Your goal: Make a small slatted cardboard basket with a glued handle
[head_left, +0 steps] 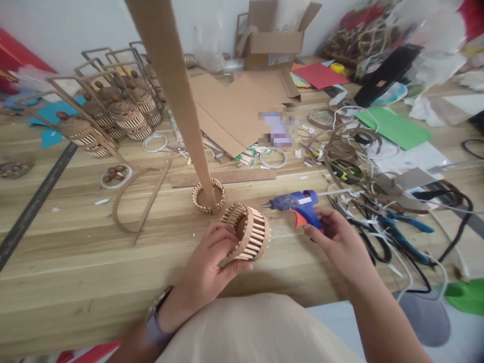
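Low over the table, my left hand is closed around a small round basket of short wooden sticks with brown cardboard bands. The basket is tilted on its side, its opening toward my fingers. To its right, my right hand grips the handle of a blue glue gun with an orange trigger. The gun's nozzle points left, just above the basket and apart from it. Behind the basket lies a shallow stick-edged ring. A long cardboard strip stands up from it, leaning left toward the camera.
Several finished stick lanterns with tall handles stand at the back left. A dish of brown balls and a curved strip lie nearer. Cardboard sheets cover the back middle. Pliers, scissors and tangled cords crowd the right.
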### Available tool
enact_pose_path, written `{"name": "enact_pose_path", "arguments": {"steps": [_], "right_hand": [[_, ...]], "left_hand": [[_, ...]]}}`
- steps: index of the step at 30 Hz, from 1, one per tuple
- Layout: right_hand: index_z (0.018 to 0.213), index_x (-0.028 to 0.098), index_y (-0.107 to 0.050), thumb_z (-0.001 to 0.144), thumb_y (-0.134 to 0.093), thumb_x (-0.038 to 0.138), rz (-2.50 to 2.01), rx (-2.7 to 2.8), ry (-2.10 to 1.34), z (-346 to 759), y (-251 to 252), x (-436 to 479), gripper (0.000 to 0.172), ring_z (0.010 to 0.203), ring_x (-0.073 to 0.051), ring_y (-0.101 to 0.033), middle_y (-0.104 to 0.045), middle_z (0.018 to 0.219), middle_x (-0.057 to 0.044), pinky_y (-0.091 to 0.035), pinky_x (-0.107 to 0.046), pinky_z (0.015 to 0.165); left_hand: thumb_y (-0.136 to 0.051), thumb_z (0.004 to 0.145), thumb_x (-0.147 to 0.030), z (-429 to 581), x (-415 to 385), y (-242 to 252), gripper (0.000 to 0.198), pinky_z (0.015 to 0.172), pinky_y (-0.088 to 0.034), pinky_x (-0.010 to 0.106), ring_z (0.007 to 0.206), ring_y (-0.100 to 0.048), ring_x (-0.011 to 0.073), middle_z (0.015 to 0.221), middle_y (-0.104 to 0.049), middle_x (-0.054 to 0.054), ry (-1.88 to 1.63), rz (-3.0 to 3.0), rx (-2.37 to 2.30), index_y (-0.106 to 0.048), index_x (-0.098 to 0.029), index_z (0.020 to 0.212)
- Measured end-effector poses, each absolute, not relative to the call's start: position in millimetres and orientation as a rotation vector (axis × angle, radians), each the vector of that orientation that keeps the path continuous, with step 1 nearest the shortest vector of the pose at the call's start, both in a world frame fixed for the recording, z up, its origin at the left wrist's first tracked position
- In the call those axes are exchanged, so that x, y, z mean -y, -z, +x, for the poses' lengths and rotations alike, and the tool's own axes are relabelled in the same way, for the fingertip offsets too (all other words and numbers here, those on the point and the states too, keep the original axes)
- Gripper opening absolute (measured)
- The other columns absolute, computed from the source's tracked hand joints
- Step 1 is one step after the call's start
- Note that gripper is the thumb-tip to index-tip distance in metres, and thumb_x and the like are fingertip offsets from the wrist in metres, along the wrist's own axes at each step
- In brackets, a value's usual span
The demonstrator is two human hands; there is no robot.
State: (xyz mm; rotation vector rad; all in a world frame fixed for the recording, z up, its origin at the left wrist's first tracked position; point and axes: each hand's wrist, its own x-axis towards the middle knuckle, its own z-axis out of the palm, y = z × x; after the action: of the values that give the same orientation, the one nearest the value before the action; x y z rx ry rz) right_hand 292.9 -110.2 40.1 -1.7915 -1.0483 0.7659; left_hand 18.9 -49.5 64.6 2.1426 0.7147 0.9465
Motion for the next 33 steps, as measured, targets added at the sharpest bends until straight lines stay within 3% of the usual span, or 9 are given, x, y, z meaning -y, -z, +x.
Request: {"name": "enact_pose_path", "arguments": {"steps": [6, 10, 13, 18, 33], "right_hand": [[0.070, 0.026, -0.062, 0.067, -0.078, 0.050, -1.721, 0.993, -1.034, 298.3, -50.7, 140.8, 0.028, 0.055, -0.020, -0.054, -0.062, 0.065, -0.003, -0.044, -0.033, 0.049], [0.081, 0.025, -0.069, 0.068, -0.078, 0.052, -1.532, 0.957, -1.064, 303.3, -48.5, 146.7, 0.031, 0.059, -0.019, -0.055, -0.064, 0.072, -0.003, -0.045, -0.031, 0.050], [0.077, 0.024, -0.068, 0.072, -0.075, 0.054, -1.381, 1.035, -1.111, 303.3, -50.8, 145.1, 0.031, 0.057, -0.016, -0.054, -0.060, 0.067, -0.001, -0.045, -0.028, 0.049], [0.084, 0.024, -0.072, 0.082, -0.071, 0.044, -1.271, 1.328, -1.224, 293.2, -68.1, 142.2, 0.020, 0.067, -0.018, -0.062, -0.065, 0.074, -0.004, -0.053, -0.028, 0.056], [0.080, 0.022, -0.066, 0.084, -0.068, 0.042, -1.333, 1.430, -1.442, 273.6, -81.3, 134.2, 0.021, 0.066, -0.016, -0.062, -0.063, 0.076, -0.003, -0.052, -0.024, 0.057]], "left_hand": [[-0.063, 0.093, -0.032, 22.8, 47.0, -59.7, 0.013, 0.083, -0.051, 0.031, 0.092, -0.059, 0.0194, 0.084, -0.065, 0.004, -1.060, 2.265, -0.726, -0.061, -0.020, 0.088], [-0.063, 0.094, -0.027, 22.4, 46.8, -58.0, 0.011, 0.082, -0.051, 0.031, 0.091, -0.058, 0.0192, 0.084, -0.064, 0.004, -1.080, 2.297, -0.756, -0.059, -0.019, 0.088], [-0.063, 0.093, -0.026, 21.9, 46.8, -58.2, 0.010, 0.082, -0.051, 0.030, 0.091, -0.058, 0.0192, 0.084, -0.064, 0.004, -1.077, 2.307, -0.795, -0.058, -0.019, 0.088], [-0.062, 0.093, -0.026, 22.7, 46.1, -59.6, 0.010, 0.084, -0.051, 0.029, 0.093, -0.058, 0.0188, 0.085, -0.064, 0.003, -1.091, 2.324, -0.807, -0.058, -0.019, 0.088], [-0.064, 0.092, -0.023, 22.1, 48.4, -62.3, 0.012, 0.085, -0.050, 0.028, 0.093, -0.056, 0.0177, 0.085, -0.063, 0.003, -1.094, 2.338, -0.778, -0.057, -0.018, 0.085]]}}
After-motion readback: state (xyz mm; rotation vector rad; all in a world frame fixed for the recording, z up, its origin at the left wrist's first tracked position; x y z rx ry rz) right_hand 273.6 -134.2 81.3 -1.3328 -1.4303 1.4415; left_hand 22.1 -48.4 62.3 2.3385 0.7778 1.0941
